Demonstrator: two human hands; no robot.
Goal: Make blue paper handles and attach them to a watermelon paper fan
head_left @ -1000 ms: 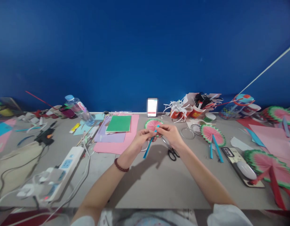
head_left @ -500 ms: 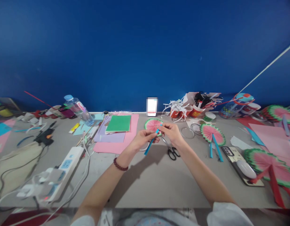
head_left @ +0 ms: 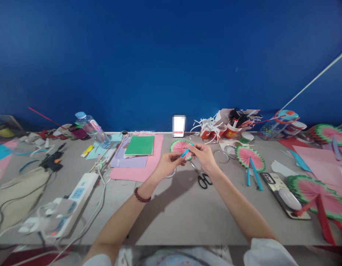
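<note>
A blue paper strip (head_left: 186, 150) is pinched between my two hands above the middle of the table. My left hand (head_left: 171, 163) has its lower end, fingers closed. My right hand (head_left: 203, 155) grips the upper end with thumb and fingertips. Just behind the strip is a round pleated paper fan (head_left: 178, 145), pink with a green edge and partly covered by my hands. Whether the fan touches my fingers, I cannot tell. Scissors (head_left: 203, 180) with black handles lie below my right hand, their blades partly hidden.
Left of my hands lies a green paper stack (head_left: 139, 145) on purple and pink sheets. A bottle (head_left: 94, 129), a glue gun (head_left: 53, 159) and a power strip (head_left: 78, 203) are further left. To the right are a fan with blue handles (head_left: 250, 158), a phone (head_left: 273, 184) and a mouse (head_left: 290, 198).
The blue strip's long lower end, which hung below my left hand, no longer shows; only a short piece is visible between my fingers. Both hands stay in nearly the same place.
</note>
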